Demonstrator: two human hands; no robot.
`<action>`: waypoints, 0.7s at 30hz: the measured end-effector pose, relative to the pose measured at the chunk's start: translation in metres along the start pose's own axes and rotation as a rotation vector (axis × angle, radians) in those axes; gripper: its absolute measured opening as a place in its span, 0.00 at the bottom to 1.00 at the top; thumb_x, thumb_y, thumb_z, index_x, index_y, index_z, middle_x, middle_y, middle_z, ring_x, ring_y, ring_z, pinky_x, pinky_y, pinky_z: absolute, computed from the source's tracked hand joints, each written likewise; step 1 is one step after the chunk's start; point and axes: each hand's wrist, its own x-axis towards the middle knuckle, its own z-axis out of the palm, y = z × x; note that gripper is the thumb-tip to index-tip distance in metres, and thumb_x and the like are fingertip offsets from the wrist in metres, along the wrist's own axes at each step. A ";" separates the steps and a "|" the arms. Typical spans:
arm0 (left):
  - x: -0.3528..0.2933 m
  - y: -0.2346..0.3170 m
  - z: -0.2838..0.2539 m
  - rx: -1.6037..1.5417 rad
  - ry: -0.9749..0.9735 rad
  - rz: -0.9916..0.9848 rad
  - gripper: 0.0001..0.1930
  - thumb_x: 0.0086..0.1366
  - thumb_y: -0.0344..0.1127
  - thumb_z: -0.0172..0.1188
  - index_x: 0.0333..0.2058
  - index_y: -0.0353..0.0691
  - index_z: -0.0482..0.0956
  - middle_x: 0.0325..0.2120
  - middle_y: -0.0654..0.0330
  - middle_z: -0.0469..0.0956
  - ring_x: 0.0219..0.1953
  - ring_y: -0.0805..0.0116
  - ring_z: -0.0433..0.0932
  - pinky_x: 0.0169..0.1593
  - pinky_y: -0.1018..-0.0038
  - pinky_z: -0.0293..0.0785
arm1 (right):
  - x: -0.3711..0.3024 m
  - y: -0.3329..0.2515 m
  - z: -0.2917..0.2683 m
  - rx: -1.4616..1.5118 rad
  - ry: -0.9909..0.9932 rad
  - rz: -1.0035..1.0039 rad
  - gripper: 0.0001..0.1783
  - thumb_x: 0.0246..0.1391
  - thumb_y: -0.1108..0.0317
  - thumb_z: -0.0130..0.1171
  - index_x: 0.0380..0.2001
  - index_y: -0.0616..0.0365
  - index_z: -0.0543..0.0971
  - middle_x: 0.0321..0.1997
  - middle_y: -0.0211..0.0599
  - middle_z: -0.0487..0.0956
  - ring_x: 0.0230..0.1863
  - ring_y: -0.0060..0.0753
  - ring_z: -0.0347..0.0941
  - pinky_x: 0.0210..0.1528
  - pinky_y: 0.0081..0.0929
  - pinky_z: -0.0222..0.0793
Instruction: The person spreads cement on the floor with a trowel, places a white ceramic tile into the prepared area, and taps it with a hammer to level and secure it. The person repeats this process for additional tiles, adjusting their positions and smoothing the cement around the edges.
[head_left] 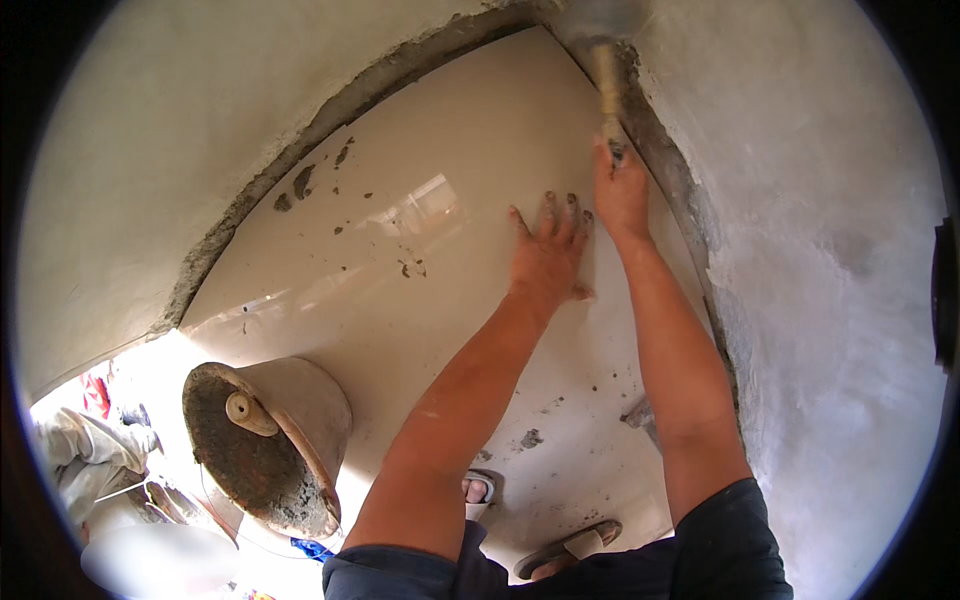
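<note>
While the left hand lies spread, palm down, on a glossy cream floor tile set in the corner between two plastered walls, the right hand grips a mallet by its pale handle, its blurred head near the tile's far corner. Tapping the tile level appears under way; another measured, flat blow seems called for. A mortar-crusted bucket sits at left.
</note>
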 end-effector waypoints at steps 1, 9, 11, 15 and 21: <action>0.000 0.000 0.001 -0.021 -0.015 0.004 0.56 0.49 0.70 0.60 0.69 0.48 0.46 0.70 0.57 0.43 0.72 0.53 0.38 0.66 0.35 0.41 | 0.000 -0.001 0.000 -0.120 -0.121 0.060 0.31 0.60 0.43 0.48 0.32 0.67 0.77 0.31 0.62 0.78 0.38 0.64 0.76 0.40 0.50 0.70; 0.001 0.000 0.002 -0.007 -0.012 0.006 0.56 0.49 0.69 0.61 0.69 0.48 0.46 0.70 0.56 0.43 0.72 0.52 0.39 0.65 0.33 0.42 | -0.009 0.006 -0.003 -0.085 0.010 0.034 0.31 0.60 0.43 0.49 0.32 0.68 0.77 0.30 0.63 0.78 0.38 0.65 0.75 0.41 0.50 0.69; 0.001 0.001 0.002 -0.017 -0.008 0.006 0.56 0.49 0.69 0.61 0.69 0.48 0.46 0.70 0.56 0.43 0.72 0.52 0.39 0.65 0.34 0.43 | -0.017 0.012 -0.004 -0.088 -0.024 0.074 0.32 0.60 0.43 0.48 0.33 0.68 0.77 0.30 0.63 0.78 0.38 0.65 0.75 0.41 0.50 0.69; 0.001 0.003 0.004 0.005 0.018 -0.014 0.56 0.49 0.70 0.61 0.69 0.47 0.46 0.70 0.56 0.43 0.72 0.52 0.39 0.65 0.34 0.44 | -0.037 0.025 -0.013 -0.111 -0.087 0.112 0.31 0.61 0.44 0.48 0.34 0.69 0.77 0.31 0.64 0.78 0.38 0.65 0.75 0.41 0.49 0.68; 0.001 0.002 0.007 -0.015 0.030 -0.005 0.56 0.48 0.70 0.62 0.69 0.48 0.47 0.70 0.56 0.42 0.72 0.51 0.40 0.64 0.33 0.44 | -0.064 0.032 -0.034 -0.069 -0.012 0.110 0.29 0.62 0.46 0.48 0.33 0.69 0.76 0.30 0.62 0.78 0.37 0.65 0.75 0.39 0.48 0.69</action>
